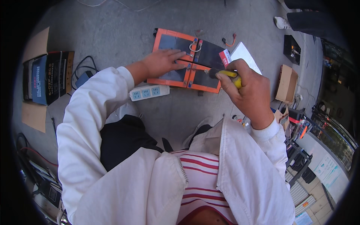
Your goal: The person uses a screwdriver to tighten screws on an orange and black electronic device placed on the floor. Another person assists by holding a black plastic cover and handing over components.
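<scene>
The right grip (250, 80) is clasping the handle of a yellow-and-black screwdriver (226, 74) between thumb and curled fingers, right of centre in the upper half of the frame. The left grip (157, 63) is lying palm down, fingers extended, on the orange-edged batteries (209, 54), gripping nothing. The screwdriver is pointing left and slightly upward, its long axis running nearly level across the frame; its tip is hovering at or near a terminal, contact being unclear. The batteries are resting on the concrete floor (112, 28), upper centre, their joint long axis running sideways and dipping toward the right. A pale wire loop (200, 46) is spanning the upper terminals, so one link is seemingly in place; the lower terminals are showing no such loop, so fastening there is probably remaining. Screw tightness is not showing. Below, a power strip (150, 92) is lying; an opened carton (35, 115) is standing at far left.
</scene>
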`<state>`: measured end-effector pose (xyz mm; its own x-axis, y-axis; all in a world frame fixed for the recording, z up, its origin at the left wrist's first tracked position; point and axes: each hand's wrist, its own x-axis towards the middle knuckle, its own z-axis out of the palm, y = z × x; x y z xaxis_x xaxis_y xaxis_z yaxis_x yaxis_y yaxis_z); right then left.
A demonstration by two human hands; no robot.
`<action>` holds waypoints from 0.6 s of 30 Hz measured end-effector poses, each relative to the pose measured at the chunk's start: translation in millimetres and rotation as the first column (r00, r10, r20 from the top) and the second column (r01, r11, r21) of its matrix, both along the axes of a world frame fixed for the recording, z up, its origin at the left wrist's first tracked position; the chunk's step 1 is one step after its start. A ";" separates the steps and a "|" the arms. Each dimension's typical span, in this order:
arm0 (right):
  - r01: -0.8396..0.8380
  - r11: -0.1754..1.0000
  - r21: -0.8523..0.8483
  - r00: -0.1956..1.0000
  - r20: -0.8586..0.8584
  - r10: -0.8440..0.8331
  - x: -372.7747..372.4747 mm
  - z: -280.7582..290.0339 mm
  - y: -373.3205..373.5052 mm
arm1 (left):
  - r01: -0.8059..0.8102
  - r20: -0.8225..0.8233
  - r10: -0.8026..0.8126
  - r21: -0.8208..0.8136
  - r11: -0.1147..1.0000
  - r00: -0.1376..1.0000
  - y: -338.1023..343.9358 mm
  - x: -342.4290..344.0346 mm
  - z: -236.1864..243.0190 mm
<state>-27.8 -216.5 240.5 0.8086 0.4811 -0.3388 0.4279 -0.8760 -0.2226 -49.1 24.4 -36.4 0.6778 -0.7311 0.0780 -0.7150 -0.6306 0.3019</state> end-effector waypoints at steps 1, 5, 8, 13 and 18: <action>0.085 0.993 -0.082 0.996 -0.013 -0.087 1.3 -0.3 2.4 | 0.002 0.002 -0.002 0.002 1.000 1.000 -0.1 0.0 0.6; -0.120 0.968 0.222 0.983 0.162 0.084 -4.2 -0.4 0.1 | -0.007 -0.019 0.008 0.014 1.000 1.000 -0.3 -1.6 2.9; -0.113 0.981 0.159 0.992 0.071 0.102 -1.7 -8.7 -4.4 | -0.011 -0.025 0.011 0.007 1.000 1.000 -2.1 -1.4 6.7; -0.092 0.984 0.155 0.967 0.249 0.051 -1.2 -4.4 -2.0 | -0.011 -0.003 0.011 0.020 1.000 1.000 -1.4 -2.1 3.7; -0.155 0.972 0.179 0.977 0.176 0.123 -6.4 -17.8 -9.8 | -0.013 -0.041 0.012 -0.006 1.000 0.999 -2.4 -0.9 4.8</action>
